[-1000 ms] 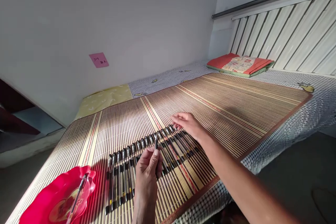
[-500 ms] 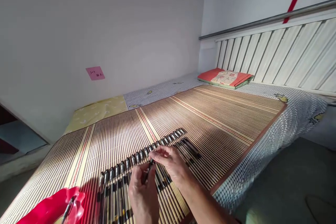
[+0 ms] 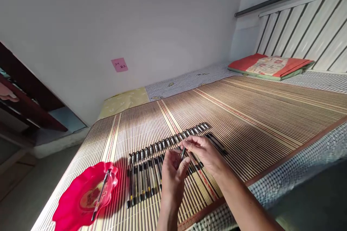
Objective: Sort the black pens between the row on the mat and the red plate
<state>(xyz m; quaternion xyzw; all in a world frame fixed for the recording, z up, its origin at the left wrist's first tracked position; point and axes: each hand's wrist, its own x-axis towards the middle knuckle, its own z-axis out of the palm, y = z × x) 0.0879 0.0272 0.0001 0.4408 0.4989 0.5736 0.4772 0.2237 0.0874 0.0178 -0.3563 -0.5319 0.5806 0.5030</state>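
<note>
Between my two hands is a slim dark pen, tilted and partly hidden by fingers. My left hand grips its lower part with thumb and fingers. The fingertips of my right hand pinch its upper end. Under and beyond the hands, a slanting row of black pen caps lies on the striped mat. Nearer to me is a row of clear-barrelled pens with dark ends, partly covered by my hands. More dark pens lie to the right of my right hand.
A red scalloped plate with one pen on it stands at left. The bamboo mat covers the bed. A folded red and floral cloth lies by the white headboard. A pink note is on the wall.
My view has swung left and down, bringing the whole width of the red plate into sight. Both hands stay together around the pen, which now points up more visibly between them.
</note>
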